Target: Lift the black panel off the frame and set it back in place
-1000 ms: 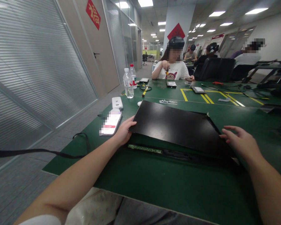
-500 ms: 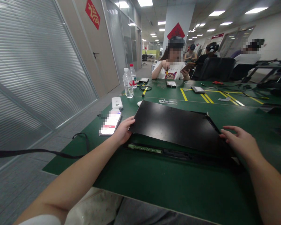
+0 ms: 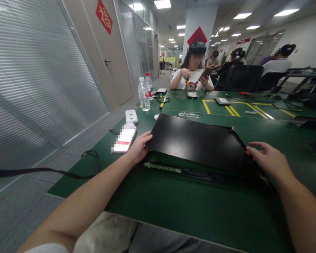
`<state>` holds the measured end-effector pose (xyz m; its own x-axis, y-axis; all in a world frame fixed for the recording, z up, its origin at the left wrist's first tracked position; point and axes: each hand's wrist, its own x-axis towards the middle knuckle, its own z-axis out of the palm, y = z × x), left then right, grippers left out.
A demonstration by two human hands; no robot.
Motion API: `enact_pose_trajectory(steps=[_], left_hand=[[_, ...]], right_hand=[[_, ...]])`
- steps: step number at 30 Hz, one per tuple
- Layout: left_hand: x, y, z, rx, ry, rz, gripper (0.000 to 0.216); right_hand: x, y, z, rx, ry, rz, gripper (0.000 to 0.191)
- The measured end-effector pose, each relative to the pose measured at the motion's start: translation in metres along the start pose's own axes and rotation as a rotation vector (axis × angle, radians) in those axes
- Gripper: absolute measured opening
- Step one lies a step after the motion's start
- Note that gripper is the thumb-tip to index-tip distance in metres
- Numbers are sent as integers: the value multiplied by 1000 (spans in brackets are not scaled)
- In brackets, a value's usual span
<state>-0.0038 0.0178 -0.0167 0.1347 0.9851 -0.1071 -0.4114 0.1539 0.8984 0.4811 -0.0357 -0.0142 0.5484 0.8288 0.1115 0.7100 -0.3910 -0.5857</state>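
Observation:
A flat black panel lies tilted on the green table, its near edge raised over a thin green circuit strip and a dark frame. My left hand grips the panel's near left corner, thumb on top. My right hand holds the near right corner, with its fingers partly spread over the edge.
A lit phone and a white charger lie left of the panel. Two water bottles stand further back. A black strap hangs off the left table edge. A person sits across the table holding a phone; others sit behind.
My hands and the panel have hardly moved. The person across the table has lifted a phone up from the table.

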Motion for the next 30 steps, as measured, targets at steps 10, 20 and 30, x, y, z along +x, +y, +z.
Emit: enact_pose_trajectory(steps=[10, 20, 30], left_hand=[[-3, 1, 3, 15, 0, 2, 51], [-3, -1, 4, 32, -17, 51, 48], [-1, 0, 0, 6, 0, 6, 50]], right_hand=[[3, 4, 2, -23, -8, 5, 53], [-1, -4, 1, -9, -31, 26, 56], [1, 1, 4, 5, -18, -3, 39]])
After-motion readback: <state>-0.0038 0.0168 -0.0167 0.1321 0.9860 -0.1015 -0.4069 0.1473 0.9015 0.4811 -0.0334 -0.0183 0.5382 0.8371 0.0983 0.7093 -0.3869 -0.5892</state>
